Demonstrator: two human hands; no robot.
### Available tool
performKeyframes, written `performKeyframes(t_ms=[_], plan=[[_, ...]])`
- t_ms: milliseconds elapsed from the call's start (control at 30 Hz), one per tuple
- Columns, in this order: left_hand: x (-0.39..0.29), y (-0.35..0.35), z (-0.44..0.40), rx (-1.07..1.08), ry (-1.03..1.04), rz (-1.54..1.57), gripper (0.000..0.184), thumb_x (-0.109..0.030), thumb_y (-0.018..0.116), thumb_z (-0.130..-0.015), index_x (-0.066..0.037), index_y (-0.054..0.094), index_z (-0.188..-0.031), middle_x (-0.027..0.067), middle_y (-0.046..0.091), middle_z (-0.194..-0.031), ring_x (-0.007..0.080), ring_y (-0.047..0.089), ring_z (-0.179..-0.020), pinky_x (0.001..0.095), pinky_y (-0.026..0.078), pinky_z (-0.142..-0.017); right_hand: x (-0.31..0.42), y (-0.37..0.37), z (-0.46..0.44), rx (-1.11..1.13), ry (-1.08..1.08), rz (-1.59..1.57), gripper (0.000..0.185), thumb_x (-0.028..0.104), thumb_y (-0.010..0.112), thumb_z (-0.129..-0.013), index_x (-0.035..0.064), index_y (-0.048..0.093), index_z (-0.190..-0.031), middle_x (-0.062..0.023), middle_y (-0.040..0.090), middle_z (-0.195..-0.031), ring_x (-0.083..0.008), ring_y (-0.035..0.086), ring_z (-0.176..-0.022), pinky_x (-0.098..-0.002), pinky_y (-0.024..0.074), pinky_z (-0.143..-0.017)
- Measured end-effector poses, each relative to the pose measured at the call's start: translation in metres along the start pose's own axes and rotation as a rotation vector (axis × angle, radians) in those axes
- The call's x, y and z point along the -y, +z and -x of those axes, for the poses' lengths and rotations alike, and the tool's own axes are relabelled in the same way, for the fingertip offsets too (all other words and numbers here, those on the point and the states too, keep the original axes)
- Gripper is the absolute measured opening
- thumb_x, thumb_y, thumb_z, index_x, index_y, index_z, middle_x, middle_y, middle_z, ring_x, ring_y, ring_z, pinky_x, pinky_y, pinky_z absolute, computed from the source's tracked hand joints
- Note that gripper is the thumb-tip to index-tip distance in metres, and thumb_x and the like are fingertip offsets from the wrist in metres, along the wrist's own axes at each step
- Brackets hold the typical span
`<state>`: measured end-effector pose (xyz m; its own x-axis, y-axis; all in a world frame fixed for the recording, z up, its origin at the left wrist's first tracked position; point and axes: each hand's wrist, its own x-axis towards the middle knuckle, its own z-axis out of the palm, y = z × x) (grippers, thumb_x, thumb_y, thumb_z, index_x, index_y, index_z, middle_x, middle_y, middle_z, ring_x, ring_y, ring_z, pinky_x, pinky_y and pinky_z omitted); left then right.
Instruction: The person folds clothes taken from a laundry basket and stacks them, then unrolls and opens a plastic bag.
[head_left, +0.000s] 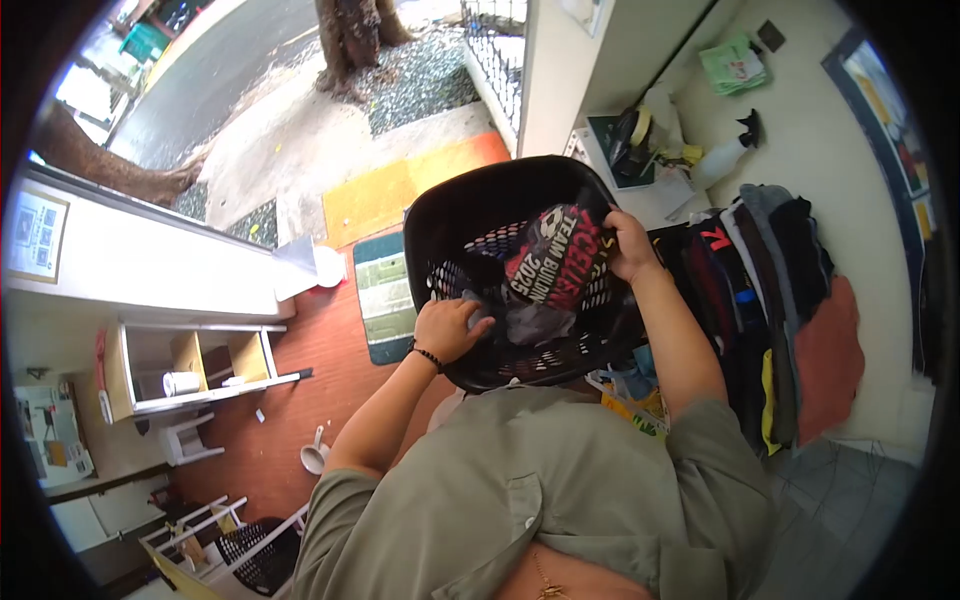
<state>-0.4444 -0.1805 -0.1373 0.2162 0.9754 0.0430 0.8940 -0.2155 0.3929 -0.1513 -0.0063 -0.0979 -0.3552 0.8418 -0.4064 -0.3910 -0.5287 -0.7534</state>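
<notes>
A black plastic laundry basket (pixel 440 215) with a slotted bottom is right in front of my body. Inside it lies a printed shirt (pixel 553 258), dark and red with "TEAM BUILDING 2025" lettering, above some grey cloth (pixel 540 324). My right hand (pixel 632 248) is closed on the shirt's edge at the basket's right side. Over the near left rim, my left hand (pixel 452 330) has its thumb and fingers around a small bit of grey fabric (pixel 473 300). How far that fabric extends is hidden.
Hanging or stacked clothes (pixel 770 300) stand at the right, by a shelf with a spray bottle (pixel 722 160). Left are a shelf unit (pixel 190 365), a white stool (pixel 188 440) and a dipper (pixel 315 455) on the floor. A green mat (pixel 382 300) lies at the doorway.
</notes>
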Motion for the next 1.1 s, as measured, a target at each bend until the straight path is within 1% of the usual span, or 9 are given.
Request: performKeyframes(t_ms=[167,267,300,400,433,567,667,867,1100], plan=[[-0.021,0.038,-0.034,0.513,-0.141,1.865,0.087,-0.074,0.03,-0.089,-0.012,0.027,-0.15,0.0103,0.032,-0.153,0.027,0.036,-0.137,0.0501,0.034,-0.109,0.031,0.051,0.108,0.057,-0.201,-0.305,0.046,0.018,0.045,-0.083,0.0032,0.054,-0.125,-0.0129,0.062,-0.119,-0.0277,0.059,-0.111,-0.0429,0.0452,-0.1],[-0.072,-0.027,-0.056,0.412,0.074,2.477,0.09,-0.077,0.031,-0.087,-0.009,0.036,-0.145,0.0149,0.04,-0.147,0.0319,0.039,-0.136,0.057,0.026,-0.112,0.002,0.036,0.145,0.192,-0.158,-0.493,0.051,0.031,0.046,-0.088,0.0037,0.052,-0.13,-0.0152,0.058,-0.129,-0.0301,0.055,-0.12,-0.0442,0.0414,-0.104],[-0.084,-0.044,-0.061,0.385,-0.066,2.579,0.072,-0.06,0.044,-0.093,-0.005,0.044,-0.139,0.0165,0.052,-0.137,0.0308,0.052,-0.125,0.0531,0.042,-0.103,-0.012,0.028,0.151,0.148,-0.109,-0.502,0.054,0.037,0.046,-0.09,0.0034,0.051,-0.132,-0.0156,0.056,-0.131,-0.0306,0.053,-0.122,-0.045,0.0403,-0.105],[-0.085,-0.059,-0.077,0.63,-0.455,2.009,0.048,-0.034,0.058,-0.093,-0.003,0.053,-0.129,0.017,0.065,-0.118,0.0282,0.065,-0.105,0.045,0.055,-0.089,-0.041,0.019,0.165,0.296,0.125,-0.574,0.071,0.058,0.043,-0.092,0.0017,0.049,-0.134,-0.0163,0.054,-0.134,-0.0307,0.05,-0.127,-0.047,0.0375,-0.107],[-0.088,-0.058,-0.08,0.759,-0.507,2.146,0.033,-0.015,0.062,-0.089,-0.002,0.06,-0.118,0.0157,0.07,-0.103,0.0264,0.071,-0.087,0.0383,0.059,-0.078,-0.041,0.029,0.17,0.209,0.117,-0.597,0.064,0.052,0.05,-0.093,0.0003,0.051,-0.131,-0.0173,0.057,-0.13,-0.0306,0.054,-0.122,-0.0461,0.0418,-0.104],[-0.098,-0.054,-0.087,0.722,-0.459,1.868,0.025,-0.017,0.06,-0.09,-0.003,0.063,-0.111,0.0125,0.07,-0.099,0.0256,0.07,-0.085,0.0404,0.058,-0.081,-0.046,0.022,0.161,-0.078,-0.004,-0.266,0.038,0.013,0.065,-0.089,-0.0008,0.055,-0.123,-0.0148,0.066,-0.113,-0.0273,0.068,-0.095,-0.0424,0.0565,-0.084],[-0.117,-0.095,-0.087,0.768,-0.496,2.158,0.027,-0.015,0.059,-0.091,-0.003,0.062,-0.115,0.0118,0.07,-0.1,0.0237,0.069,-0.09,0.042,0.057,-0.085,0.014,0.041,0.179,-0.326,-0.189,-0.083,0.037,0.016,0.065,-0.088,-0.0023,0.056,-0.119,-0.0118,0.068,-0.104,-0.0235,0.069,-0.09,-0.0397,0.0571,-0.081],[-0.188,-0.187,-0.043,-0.233,0.421,1.499,0.031,-0.012,0.059,-0.087,-0.002,0.057,-0.116,0.0158,0.063,-0.108,0.029,0.066,-0.088,0.0446,0.054,-0.079,0.158,0.043,0.229,-0.491,-0.737,0.04,0.041,0.017,0.068,-0.087,-0.0013,0.057,-0.122,-0.0132,0.065,-0.114,-0.0238,0.066,-0.097,-0.0379,0.0556,-0.084],[-0.209,-0.296,0.06,0.019,0.897,2.059,0.005,-0.016,0.066,-0.087,-0.015,0.068,-0.083,0.0022,0.059,-0.09,0.0148,0.057,-0.075,0.0266,0.043,-0.07,0.206,-0.102,0.226,-0.768,-0.96,0.018,0.03,0.011,0.061,-0.091,-0.0037,0.057,-0.117,-0.0155,0.065,-0.11,-0.0266,0.068,-0.091,-0.0408,0.0583,-0.079]])
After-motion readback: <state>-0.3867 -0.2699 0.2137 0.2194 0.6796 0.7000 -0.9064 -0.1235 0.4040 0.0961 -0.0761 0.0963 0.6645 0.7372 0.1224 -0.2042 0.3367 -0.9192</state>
